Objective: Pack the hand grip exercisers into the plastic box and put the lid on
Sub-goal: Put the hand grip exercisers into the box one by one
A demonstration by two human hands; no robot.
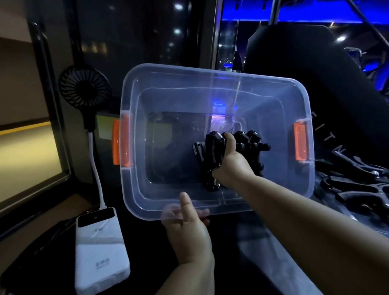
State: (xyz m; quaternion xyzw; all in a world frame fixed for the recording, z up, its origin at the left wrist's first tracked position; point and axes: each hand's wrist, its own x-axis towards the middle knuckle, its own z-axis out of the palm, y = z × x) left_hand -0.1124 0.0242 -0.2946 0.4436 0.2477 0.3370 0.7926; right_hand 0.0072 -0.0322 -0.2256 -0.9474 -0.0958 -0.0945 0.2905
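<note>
Packing is underway: the left hand (186, 225) tilts the plastic box (215, 134) by its near rim while the right hand (232, 162), fingers clenched round a bunch of hand grip exercisers (212, 153), reaches inside, next needing release.

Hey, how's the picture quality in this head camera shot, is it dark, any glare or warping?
Head view: dim overall, with blue light at the upper right; pale reflections on the clear plastic box; wide-angle bending of straight lines near the edges; the black hand grip exercisers in the right hand merge into shadow; the left hand on the near rim looks slightly soft.
</note>
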